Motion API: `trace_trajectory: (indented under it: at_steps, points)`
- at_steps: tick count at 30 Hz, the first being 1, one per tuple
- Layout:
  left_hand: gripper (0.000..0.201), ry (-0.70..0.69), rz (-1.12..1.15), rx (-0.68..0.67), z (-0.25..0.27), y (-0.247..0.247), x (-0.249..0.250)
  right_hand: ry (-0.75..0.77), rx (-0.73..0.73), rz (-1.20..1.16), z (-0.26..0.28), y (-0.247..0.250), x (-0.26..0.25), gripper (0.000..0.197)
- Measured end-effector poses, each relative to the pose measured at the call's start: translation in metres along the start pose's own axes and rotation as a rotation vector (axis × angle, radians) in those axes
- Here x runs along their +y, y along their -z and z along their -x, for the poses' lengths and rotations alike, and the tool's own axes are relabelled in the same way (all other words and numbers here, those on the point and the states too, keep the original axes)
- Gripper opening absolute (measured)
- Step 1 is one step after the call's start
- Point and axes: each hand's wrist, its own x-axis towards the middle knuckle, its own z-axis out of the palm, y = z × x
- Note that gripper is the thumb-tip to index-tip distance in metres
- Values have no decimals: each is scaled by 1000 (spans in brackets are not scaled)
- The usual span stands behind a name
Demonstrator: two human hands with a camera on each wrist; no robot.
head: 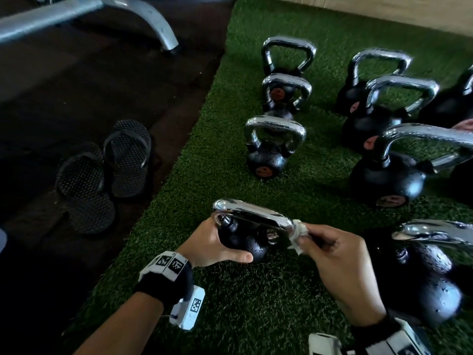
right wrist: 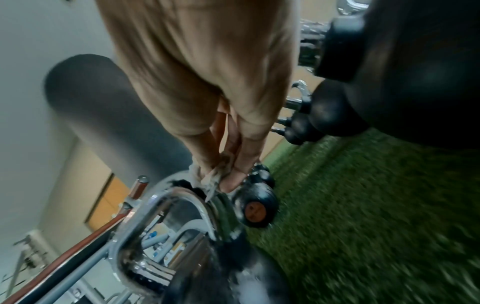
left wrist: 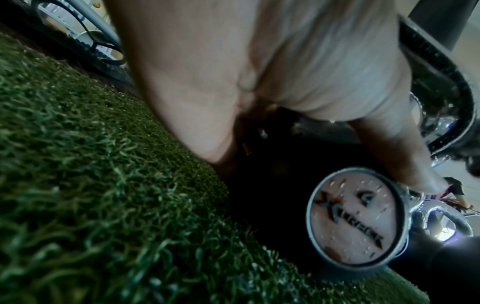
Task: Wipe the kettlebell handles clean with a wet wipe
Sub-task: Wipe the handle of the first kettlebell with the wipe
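A small black kettlebell (head: pixel 245 239) with a chrome handle (head: pixel 256 213) stands on the green turf just in front of me. My left hand (head: pixel 225 244) grips its round body, thumb curled along the near side; the left wrist view shows the palm (left wrist: pixel 259 72) against the dark ball above its round label (left wrist: pixel 355 218). My right hand (head: pixel 330 249) pinches a crumpled white wet wipe (head: pixel 299 233) against the right end of the handle. In the right wrist view the fingertips (right wrist: pixel 233 176) squeeze the wipe (right wrist: pixel 213 176) onto the chrome handle (right wrist: pixel 182 197).
Several more chrome-handled kettlebells (head: pixel 271 147) stand in rows on the turf (head: pixel 204 175), one large (head: pixel 430 267) close to my right wrist. A pair of black sandals (head: pixel 102 172) lies on the dark rubber floor to the left. A grey machine leg (head: pixel 158 24) stands at the back.
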Motion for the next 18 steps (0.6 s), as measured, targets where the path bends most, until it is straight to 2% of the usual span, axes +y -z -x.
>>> trace_trajectory:
  at_steps: [2,5,9,12,13,15,17,18]
  points:
    - [78,-7,-5,12,1,0,1,-90,2,-89,0,-6,9,25]
    - [78,-20,21,17,1,0,3,-125,12,-147,-1,-9,22,27]
    - [78,4,88,8,2,-1,9,-214,-50,-250,-4,-17,32,25]
    - [76,119,36,46,6,1,19,-242,-93,-186,-9,-23,35,20]
    - [73,200,-49,61,9,3,24,-251,-120,-157,-9,-20,35,20]
    - [56,339,-380,2,19,9,35,-259,-228,-46,-9,-9,34,19]
    - [41,391,-751,-84,34,13,46,-264,-340,95,-7,5,28,19]
    - [32,404,-819,-64,42,14,53,-263,-367,118,-5,10,22,21]
